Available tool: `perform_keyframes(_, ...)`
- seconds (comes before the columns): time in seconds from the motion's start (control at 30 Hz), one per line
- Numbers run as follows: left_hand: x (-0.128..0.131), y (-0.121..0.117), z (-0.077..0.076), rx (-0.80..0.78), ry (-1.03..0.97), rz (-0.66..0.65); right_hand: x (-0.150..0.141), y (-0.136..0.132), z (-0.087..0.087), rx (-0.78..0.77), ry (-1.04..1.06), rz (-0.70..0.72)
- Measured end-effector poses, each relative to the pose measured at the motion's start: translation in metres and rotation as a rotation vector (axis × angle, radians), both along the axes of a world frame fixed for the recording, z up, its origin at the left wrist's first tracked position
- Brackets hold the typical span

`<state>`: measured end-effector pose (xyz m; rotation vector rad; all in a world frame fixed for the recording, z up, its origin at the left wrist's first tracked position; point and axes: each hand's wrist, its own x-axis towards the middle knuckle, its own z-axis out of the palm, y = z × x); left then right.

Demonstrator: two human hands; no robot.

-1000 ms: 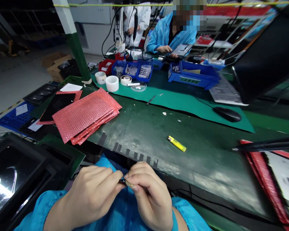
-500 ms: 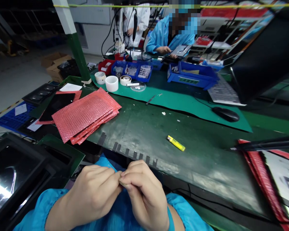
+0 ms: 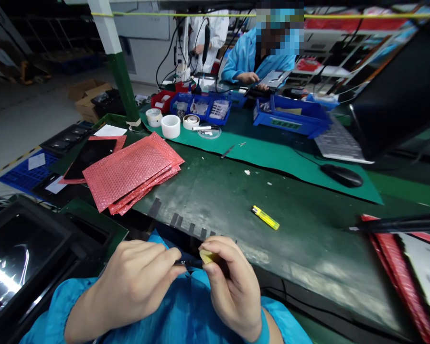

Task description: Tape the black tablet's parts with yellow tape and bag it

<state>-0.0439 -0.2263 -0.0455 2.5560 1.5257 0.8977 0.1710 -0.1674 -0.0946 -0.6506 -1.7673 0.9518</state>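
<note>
Head cam, L hand: the left hand [image 3: 136, 282] is pinched, thumb against index, on a thin dark item [image 3: 191, 263], approx. level, held low in front of the torso, just off the near edge of the worktop [image 3: 215, 191]. Its L end is hidden in the fingers; can't tell what it is.

R hand: the right hand [image 3: 232, 286] has thumb + index clamped on a small yellow piece [image 3: 208, 257], at the R end of the dark item. Can't tell if the two are joined or only touching.

Change vs. 0.5 s ago: fingertips met then & hid nearly everything; now there's a gap btwn hands, w/ the dark item spanning it & the yellow piece in plain sight. Prob. means the R hand is working along the item or shifting its hold; both grips look firm.

Surroundings: yellow lighter [image 3: 265, 218] lies on the worktop, same spot as before, no hand on it. Red bubble pouches [image 3: 129, 172] stacked to the L; green mat [image 3: 272, 160] further back, w/ mouse [image 3: 341, 175] on its R part.
</note>
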Motion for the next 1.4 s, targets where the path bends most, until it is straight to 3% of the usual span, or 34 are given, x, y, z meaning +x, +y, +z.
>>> perform_keyframes(0.2,0.003,0.001,-0.003,0.0,-0.007,0.002,-0.001,-0.004,0.009,-0.079,0.054,0.086)
perform_keyframes(0.43,0.007,0.004,-0.001,0.065,0.017,0.044,-0.008,-0.01,0.013,-0.283,0.197,0.026)
perform_keyframes(0.6,0.011,0.008,-0.002,0.103,0.063,0.052,-0.015,-0.012,0.017,-0.313,0.178,-0.037)
perform_keyframes(0.8,0.014,0.011,-0.002,0.065,0.089,0.011,-0.028,-0.013,0.023,-0.47,0.215,0.008)
perform_keyframes(0.93,0.012,0.011,-0.004,0.092,0.152,0.051,-0.033,-0.007,0.022,-0.588,0.354,0.056)
perform_keyframes(1.2,0.008,0.01,-0.006,0.156,0.1,0.118,-0.036,-0.001,0.007,-0.717,0.465,0.073)
perform_keyframes(1.4,0.008,0.013,-0.002,0.168,0.127,0.093,-0.038,0.0,0.016,-0.686,0.496,0.086)
